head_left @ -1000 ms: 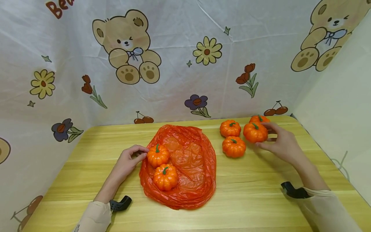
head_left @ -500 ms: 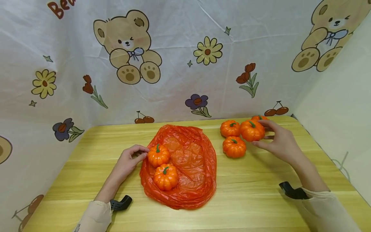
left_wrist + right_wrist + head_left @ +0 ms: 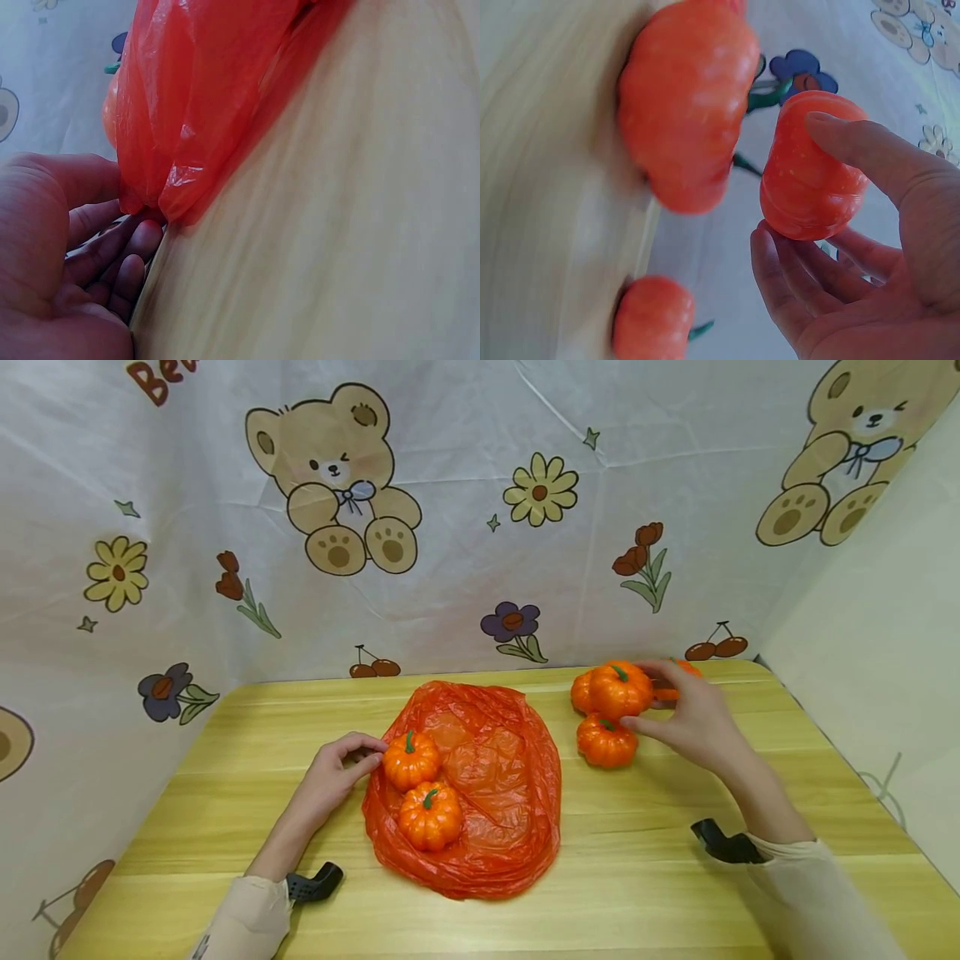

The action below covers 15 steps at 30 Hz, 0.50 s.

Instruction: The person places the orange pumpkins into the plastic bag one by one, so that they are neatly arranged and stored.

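Note:
A small toy pumpkin (image 3: 621, 690) with a green stem is held up in my right hand (image 3: 693, 717), thumb on one side and fingers on the other. In the right wrist view this pumpkin (image 3: 810, 184) hangs clear of the table, close to two others. My left hand (image 3: 334, 777) pinches the left edge of a crumpled red plastic bag (image 3: 542, 777), which lies spread on the table. Inside the bag's left part sit two pumpkins, one upper (image 3: 411, 763) and one lower (image 3: 431, 818). The left wrist view shows thumb and fingertips at the bag's edge (image 3: 199, 112).
On the table (image 3: 622, 877), right of the bag, stand a near pumpkin (image 3: 606, 745), another (image 3: 581, 695) partly covered by the held one, and one (image 3: 688, 668) mostly behind my right hand. A printed cloth (image 3: 450, 485) hangs along the back.
My right hand has lifted its pumpkin and carried it left, now over the two standing pumpkins. The left hand, the bag and its two pumpkins have stayed put.

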Tool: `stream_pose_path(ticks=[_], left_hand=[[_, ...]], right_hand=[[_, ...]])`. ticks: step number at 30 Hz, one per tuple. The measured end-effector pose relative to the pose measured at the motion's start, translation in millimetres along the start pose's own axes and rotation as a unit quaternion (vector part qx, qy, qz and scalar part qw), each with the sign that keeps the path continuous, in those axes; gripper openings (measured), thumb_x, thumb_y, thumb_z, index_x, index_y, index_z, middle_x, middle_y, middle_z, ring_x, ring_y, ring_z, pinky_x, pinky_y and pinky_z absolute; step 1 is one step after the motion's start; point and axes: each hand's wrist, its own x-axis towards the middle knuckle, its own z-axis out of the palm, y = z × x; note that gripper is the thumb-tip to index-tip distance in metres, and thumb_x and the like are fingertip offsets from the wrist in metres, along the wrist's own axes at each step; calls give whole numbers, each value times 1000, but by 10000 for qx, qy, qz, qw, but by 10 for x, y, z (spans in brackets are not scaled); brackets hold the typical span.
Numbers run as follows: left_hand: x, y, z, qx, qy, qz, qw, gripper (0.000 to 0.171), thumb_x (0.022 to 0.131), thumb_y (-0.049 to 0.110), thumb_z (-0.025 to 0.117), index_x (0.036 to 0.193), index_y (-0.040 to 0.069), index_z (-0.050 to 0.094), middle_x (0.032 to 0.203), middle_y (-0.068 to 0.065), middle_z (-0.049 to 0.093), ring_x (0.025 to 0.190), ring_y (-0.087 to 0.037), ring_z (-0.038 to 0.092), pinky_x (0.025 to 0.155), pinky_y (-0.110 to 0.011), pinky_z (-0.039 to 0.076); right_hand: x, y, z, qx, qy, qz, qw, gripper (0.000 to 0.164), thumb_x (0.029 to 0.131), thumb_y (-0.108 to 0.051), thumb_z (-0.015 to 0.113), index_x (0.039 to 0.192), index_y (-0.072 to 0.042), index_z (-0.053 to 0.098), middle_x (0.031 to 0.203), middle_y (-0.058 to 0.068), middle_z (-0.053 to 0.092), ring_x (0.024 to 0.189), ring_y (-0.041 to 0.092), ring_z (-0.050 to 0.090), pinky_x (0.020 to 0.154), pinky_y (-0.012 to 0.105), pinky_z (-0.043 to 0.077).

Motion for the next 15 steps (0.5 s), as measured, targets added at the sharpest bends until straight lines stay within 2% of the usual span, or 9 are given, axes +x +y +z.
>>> stream_pose_path(ticks=[5,9,15], left_hand=[[0,0,1,-12,-9,-32,10000,16,103,19,70,115,11,76,113,-6,71,97,-19,61,83,-22,51],[7,1,0,-2,0,-9,10000,16,103,19,69,115,11,76,113,-7,71,97,-19,61,83,-22,51],[9,8,0,-29,5,-25,10000,15,104,20,69,115,13,76,114,-6,71,98,-20,61,83,-22,51]], right_hand=[[119,-147,158,241,-184,-15,9995,75,83,-18,91,147,-4,54,142,21,62,113,39,69,94,58,58],[211,-254,293,335,-357,-6,9988,76,83,-17,91,147,-5,54,144,20,61,122,39,63,99,58,56],[354,-427,493,619,-484,-187,9967,76,79,-10,93,145,-3,55,142,20,63,122,40,66,99,54,57]])
